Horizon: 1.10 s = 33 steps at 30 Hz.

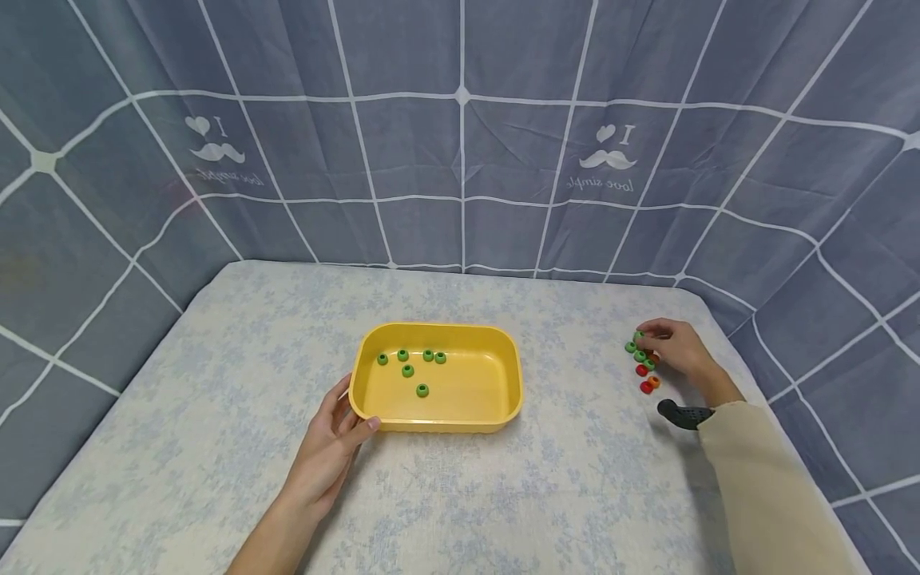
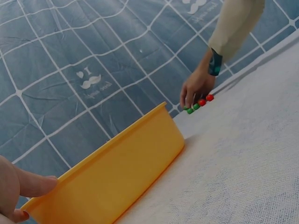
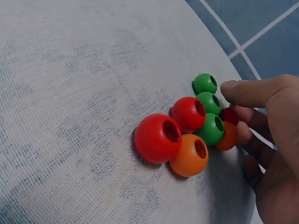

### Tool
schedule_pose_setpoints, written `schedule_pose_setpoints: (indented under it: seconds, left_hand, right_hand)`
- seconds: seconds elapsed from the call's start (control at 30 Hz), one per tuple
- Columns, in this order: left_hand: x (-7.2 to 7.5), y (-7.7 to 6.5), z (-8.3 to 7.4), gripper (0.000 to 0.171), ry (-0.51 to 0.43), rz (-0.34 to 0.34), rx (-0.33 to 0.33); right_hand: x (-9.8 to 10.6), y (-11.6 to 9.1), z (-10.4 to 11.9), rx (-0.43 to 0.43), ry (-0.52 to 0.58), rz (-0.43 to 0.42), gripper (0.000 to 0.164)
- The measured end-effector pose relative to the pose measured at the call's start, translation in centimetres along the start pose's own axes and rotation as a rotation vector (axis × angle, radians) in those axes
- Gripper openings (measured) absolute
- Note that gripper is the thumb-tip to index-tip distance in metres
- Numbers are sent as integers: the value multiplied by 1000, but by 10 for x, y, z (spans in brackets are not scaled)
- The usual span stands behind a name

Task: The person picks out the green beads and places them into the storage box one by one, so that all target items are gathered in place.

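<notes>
My left hand (image 1: 332,443) grips the near left corner of a yellow tray (image 1: 460,426), thumb over the rim and fingers at its side. Several green beads (image 1: 422,390) lie scattered inside it. In the left wrist view the tray's outer wall (image 2: 117,172) shows beside my thumb. At the right, my right hand (image 1: 676,346) is over a cluster of beads and pinches a green bead (image 1: 639,336), mostly hidden behind the thumb in the right wrist view. Close by are loose green beads (image 3: 205,84), red beads (image 3: 158,138) and orange beads (image 3: 188,155), each with a hole.
A table with a pale, blue-patterned cloth (image 1: 561,495) bears everything. Grey-blue curtains with white lines (image 1: 402,152) hang behind and at both sides. A dark strap device (image 1: 686,414) sits at my right wrist, by the beige sleeve (image 1: 762,479).
</notes>
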State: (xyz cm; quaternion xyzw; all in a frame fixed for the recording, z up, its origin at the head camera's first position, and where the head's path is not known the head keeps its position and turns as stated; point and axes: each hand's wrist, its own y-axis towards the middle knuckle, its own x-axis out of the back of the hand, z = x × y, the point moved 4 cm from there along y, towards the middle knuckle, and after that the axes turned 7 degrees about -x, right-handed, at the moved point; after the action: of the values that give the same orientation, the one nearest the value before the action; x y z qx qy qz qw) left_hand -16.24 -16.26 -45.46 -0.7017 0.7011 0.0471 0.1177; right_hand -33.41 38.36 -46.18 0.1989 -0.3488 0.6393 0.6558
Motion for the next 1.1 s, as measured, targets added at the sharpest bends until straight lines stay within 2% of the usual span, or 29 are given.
schedule_pose_setpoints:
  seconds: [0.23,0.57,0.87,1.1]
  left_hand:
    - [1,-1,0,91,-4,1,-2]
    - [1,-2,2,91,-2,12,-16]
    - [2,-1,3,90,2,11,-14]
    - [2,0,3,90,4,14,-17]
  right_hand:
    - [0,-4,12,12,12,-18,45]
    - [-5,-8,42,74,33,40,42]
    - [-22,-12,68,148,70,108,41]
    - [-39,-11,84,208,42,133,36]
